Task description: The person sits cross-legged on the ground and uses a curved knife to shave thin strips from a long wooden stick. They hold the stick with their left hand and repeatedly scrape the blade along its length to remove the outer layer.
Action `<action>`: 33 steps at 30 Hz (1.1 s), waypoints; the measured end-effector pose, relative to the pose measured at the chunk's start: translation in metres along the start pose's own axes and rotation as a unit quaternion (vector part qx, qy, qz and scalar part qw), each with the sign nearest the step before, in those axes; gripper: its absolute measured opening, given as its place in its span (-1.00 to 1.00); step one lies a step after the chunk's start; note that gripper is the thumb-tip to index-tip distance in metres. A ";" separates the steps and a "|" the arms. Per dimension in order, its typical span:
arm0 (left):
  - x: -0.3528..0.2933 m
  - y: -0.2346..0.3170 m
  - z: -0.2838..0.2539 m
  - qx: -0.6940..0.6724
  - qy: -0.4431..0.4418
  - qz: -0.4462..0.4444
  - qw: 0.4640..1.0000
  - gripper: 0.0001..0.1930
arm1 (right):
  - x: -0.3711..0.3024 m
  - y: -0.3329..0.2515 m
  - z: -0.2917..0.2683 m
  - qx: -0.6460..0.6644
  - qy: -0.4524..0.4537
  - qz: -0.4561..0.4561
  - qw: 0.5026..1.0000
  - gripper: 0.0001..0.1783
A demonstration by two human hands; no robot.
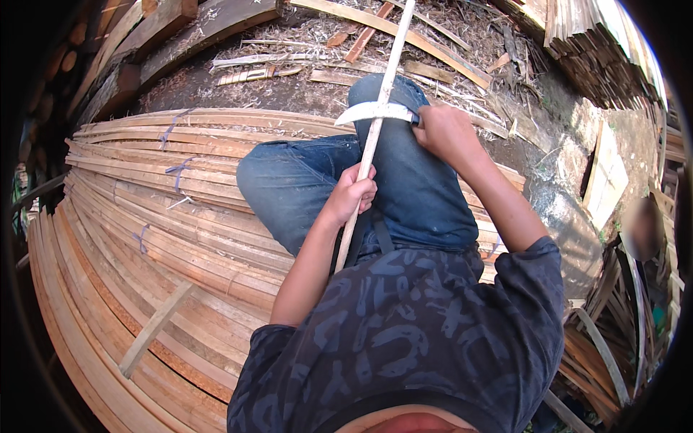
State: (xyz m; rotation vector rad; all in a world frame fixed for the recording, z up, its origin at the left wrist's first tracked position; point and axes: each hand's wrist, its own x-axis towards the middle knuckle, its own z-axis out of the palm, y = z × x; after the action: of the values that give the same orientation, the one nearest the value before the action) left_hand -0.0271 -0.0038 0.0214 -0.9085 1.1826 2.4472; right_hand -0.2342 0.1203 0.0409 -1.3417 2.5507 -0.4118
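My left hand (pixel 351 193) is closed round a long, pale wooden stick (pixel 370 144), which slants from my waist up past my knee and out at the top of the view. My right hand (pixel 449 136) grips the dark handle of a knife (pixel 372 112) with a broad, curved blade. The blade lies crosswise against the stick over my raised right knee, its pointed tip towards the left. Below the blade, the left hand keeps hold of the stick near my lap.
I sit on long bundled wooden strips (pixel 195 224), with a short slat (pixel 155 328) across them. Ahead, shavings and offcuts litter the ground around a banded, sheath-like wooden piece (pixel 249 75). Thick beams (pixel 209 37) lie far left; stacked boards (pixel 599 43) stand far right.
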 end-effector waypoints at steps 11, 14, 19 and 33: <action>0.008 0.010 0.011 0.031 0.008 0.013 0.999 -0.82 | 0.010 0.028 0.024 0.267 -0.090 0.188 0.941 -0.68; 0.010 0.007 0.005 -0.013 -0.022 0.005 1.000 -0.81 | 0.012 0.026 0.015 0.409 -0.207 0.221 0.861 -0.69; 0.012 0.007 0.002 -0.025 -0.045 0.002 0.999 -0.82 | 0.012 0.017 0.012 0.383 -0.170 0.245 0.874 -0.71; 0.012 0.006 0.011 -0.001 -0.025 0.007 1.000 -0.79 | 0.041 0.056 -0.001 -0.071 0.047 0.110 0.990 -0.80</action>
State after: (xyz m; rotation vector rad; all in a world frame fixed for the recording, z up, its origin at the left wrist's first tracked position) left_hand -0.0436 0.0008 0.0220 -0.8387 1.1737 2.4664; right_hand -0.2997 0.1168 0.0197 -1.0904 2.8144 -0.2616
